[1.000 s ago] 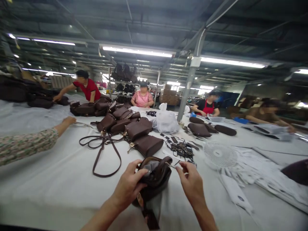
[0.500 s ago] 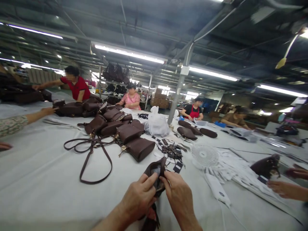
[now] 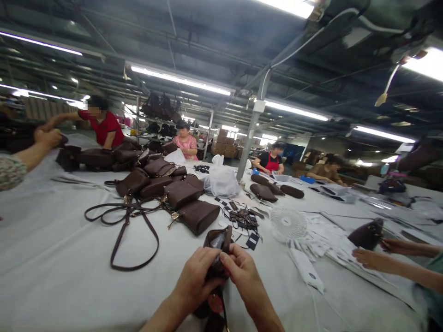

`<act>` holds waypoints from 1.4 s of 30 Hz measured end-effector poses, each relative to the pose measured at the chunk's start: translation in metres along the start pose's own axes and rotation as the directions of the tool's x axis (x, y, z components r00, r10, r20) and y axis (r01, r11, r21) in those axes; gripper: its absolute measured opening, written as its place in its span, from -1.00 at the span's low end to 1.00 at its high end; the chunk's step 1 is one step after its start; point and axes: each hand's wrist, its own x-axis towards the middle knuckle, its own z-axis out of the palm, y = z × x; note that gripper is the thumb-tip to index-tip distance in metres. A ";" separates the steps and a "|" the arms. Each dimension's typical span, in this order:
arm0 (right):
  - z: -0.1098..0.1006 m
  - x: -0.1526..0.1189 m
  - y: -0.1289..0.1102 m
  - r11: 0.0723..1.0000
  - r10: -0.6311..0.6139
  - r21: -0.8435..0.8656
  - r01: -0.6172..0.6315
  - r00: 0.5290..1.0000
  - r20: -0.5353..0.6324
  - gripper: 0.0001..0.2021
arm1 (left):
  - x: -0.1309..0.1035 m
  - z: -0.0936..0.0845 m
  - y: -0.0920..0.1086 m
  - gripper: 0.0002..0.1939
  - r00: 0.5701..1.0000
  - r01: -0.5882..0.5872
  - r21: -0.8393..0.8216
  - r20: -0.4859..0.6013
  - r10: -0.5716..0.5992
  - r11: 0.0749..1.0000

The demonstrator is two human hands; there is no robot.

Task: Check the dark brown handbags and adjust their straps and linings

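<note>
Between my hands, low in the middle of the view, a dark brown handbag [image 3: 226, 236] is held with its mouth gaping and a pale lining or filling showing inside. My left hand [image 3: 195, 276] grips its left side, fingers curled over the rim. On the other side, my right hand [image 3: 244, 272] pinches the edge near the opening. A red round piece [image 3: 215, 303] hangs below, partly behind my hands. Just beyond lies a brown handbag [image 3: 199, 216] with a gold charm, in front of a pile of similar ones. Black hang tags [image 3: 244, 220] with cords lie close by.
A long strap [image 3: 133, 267] loops across the white table cover [image 3: 69, 281]. A white plastic bag [image 3: 221, 180] and a white fan [image 3: 288, 223] with a cable stand ahead. At right, a co-worker's hands [image 3: 377, 260] handle a brown bag [image 3: 367, 234]; another person's arm [image 3: 34, 154] reaches in left.
My right hand has shifted its pinch along the bag's opening, still on it. The co-worker's arm at left reaches farther out. At right, the other hands have moved inward with their bag.
</note>
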 end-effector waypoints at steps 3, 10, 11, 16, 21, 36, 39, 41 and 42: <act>-0.003 0.002 0.000 0.993 -0.047 -0.111 0.049 0.999 0.018 -0.63 | 0.003 -0.005 0.004 -0.72 0.997 0.008 -0.064 0.079 -0.002 0.998; -0.047 0.038 0.019 0.826 -0.291 -0.549 0.131 0.932 -0.215 -0.67 | -0.001 0.003 0.004 -0.80 0.998 0.043 -0.131 0.045 -0.037 0.990; -0.050 0.046 0.020 0.756 -0.338 -0.635 0.158 0.925 -0.172 -0.70 | -0.002 0.005 0.004 -0.80 0.999 0.037 -0.133 0.041 -0.032 0.990; -0.046 0.066 0.008 0.344 -0.229 -0.927 0.152 0.971 0.074 -0.78 | -0.006 0.015 0.005 -0.77 1.000 0.007 -0.091 0.003 -0.007 0.996; -0.056 0.068 -0.012 0.090 -0.161 -0.985 0.150 0.978 0.135 -0.77 | -0.012 0.018 -0.002 -0.83 0.992 0.051 -0.046 -0.114 -0.056 0.998; -0.073 0.054 -0.020 0.673 -0.130 -0.727 0.134 0.990 0.061 -0.70 | 0.006 0.002 -0.026 -0.62 0.972 0.192 -0.373 -0.057 -0.229 0.908; -0.080 0.055 -0.016 0.800 0.002 -0.600 -0.014 1.000 -0.020 -0.72 | 0.013 -0.016 -0.023 -0.55 0.973 0.229 -0.362 0.050 -0.226 0.904; -0.078 0.055 -0.007 0.822 0.084 -0.561 -0.096 0.995 -0.048 -0.74 | 0.015 -0.020 -0.021 -0.54 0.969 0.248 -0.360 0.080 -0.235 0.900; -0.074 0.054 -0.003 0.825 0.114 -0.550 -0.132 0.991 -0.066 -0.74 | 0.015 -0.020 -0.020 -0.56 0.968 0.250 -0.365 0.081 -0.236 0.897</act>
